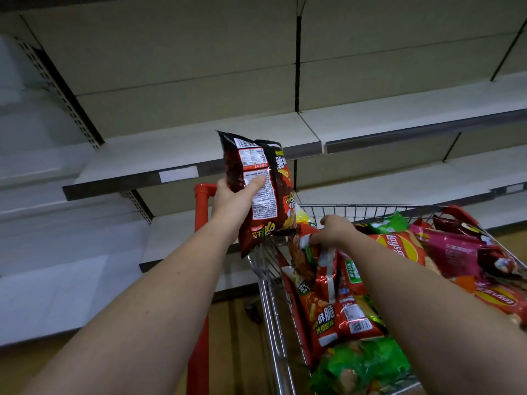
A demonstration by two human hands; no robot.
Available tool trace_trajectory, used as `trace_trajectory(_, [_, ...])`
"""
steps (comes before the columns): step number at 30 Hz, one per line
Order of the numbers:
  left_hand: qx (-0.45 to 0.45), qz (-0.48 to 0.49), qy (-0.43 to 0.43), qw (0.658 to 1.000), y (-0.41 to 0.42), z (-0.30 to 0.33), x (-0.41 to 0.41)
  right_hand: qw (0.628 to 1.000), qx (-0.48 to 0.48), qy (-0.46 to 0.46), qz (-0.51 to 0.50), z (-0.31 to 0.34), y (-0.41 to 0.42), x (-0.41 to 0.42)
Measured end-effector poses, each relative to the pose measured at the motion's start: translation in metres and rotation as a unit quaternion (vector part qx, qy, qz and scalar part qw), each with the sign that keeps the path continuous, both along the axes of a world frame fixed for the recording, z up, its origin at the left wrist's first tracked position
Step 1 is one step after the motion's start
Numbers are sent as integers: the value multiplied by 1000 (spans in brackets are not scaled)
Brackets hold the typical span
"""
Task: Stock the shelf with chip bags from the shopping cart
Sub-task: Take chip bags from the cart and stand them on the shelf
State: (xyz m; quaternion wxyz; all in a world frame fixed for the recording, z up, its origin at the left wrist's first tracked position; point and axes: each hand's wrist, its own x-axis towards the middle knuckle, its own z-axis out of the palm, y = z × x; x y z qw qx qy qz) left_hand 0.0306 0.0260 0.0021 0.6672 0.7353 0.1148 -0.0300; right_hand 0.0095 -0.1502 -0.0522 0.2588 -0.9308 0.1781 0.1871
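Left hand (231, 201) grips dark chip bag (258, 189) (upside down) before shelf (182, 151); right hand (333, 230) pinches red bag (322, 269) in cart (273, 295).

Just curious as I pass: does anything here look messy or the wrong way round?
The dark red chip bag in the left hand is upside down, its back label facing out. The bags in the cart lie jumbled at all angles.

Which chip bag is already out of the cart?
The dark red bag with the white label panel, held up by the left hand before the shelf; the others lie in the cart.
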Motion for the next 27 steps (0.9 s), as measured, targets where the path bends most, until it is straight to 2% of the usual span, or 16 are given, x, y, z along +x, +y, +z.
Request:
trace_trajectory(4, [22,2,2,1000,4,-7,4,993,-77,74,46,-8,1,8])
trace_trajectory(7, [37,4,6,999,4,-11,5,994,-88,71,9,-29,1,6])
trace_trajectory(11, [31,-2,24,999,3,-13,0,990,-97,103,24,-46,6,-12])
trace_trajectory(13, [30,-9,23,999,2,-12,-1,995,-45,89,8,-37,0,-17])
trace_trajectory(16, [29,-10,4,1000,-5,-6,-2,986,128,20,-101,-15,-21,-18])
trace_trajectory(18, [33,-3,-9,999,-12,1,-2,938,282,-59,-194,1,-36,-22])
trace_trajectory(20, [32,1,-24,999,-20,12,-3,880,392,-125,-238,19,-48,-27])
trace_trajectory(22, [30,-3,-34,999,-30,26,-5,850,435,-168,-245,38,-54,-33])
trace_trajectory(27, [56,-53,-91,993,-66,67,-13,833,433,-255,-229,80,-61,-48])
